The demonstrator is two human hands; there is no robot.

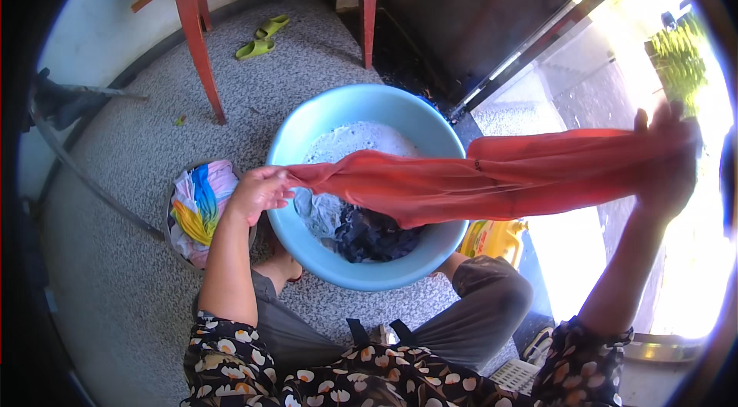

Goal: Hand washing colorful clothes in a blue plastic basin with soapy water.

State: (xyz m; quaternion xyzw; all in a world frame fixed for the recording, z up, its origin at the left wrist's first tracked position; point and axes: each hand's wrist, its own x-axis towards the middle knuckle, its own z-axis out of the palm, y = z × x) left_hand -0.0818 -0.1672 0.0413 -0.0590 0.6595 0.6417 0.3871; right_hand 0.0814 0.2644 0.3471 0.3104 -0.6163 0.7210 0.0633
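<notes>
A red cloth garment (438, 182) is stretched sideways above a large light-blue plastic basin (369, 283). Its narrow end is pinched in my left hand (259, 192), over the basin's left rim. At the far right my right hand (669, 159), blurred, grips the other end, out past the rim. Foamy water (363, 136) lies in the basin. Dark wet clothes (369, 237) and a pale blue-grey cloth (317, 214) rest in it below the red garment, which hides part of the inside.
Left of the basin stands a bowl of multicoloured cloth (202, 205). A yellow jug (496, 240) is at its lower right. A red-legged table (196, 44), green slippers (262, 38) and a dark door (461, 9) lie beyond. A hose (92, 176) curves along the left floor.
</notes>
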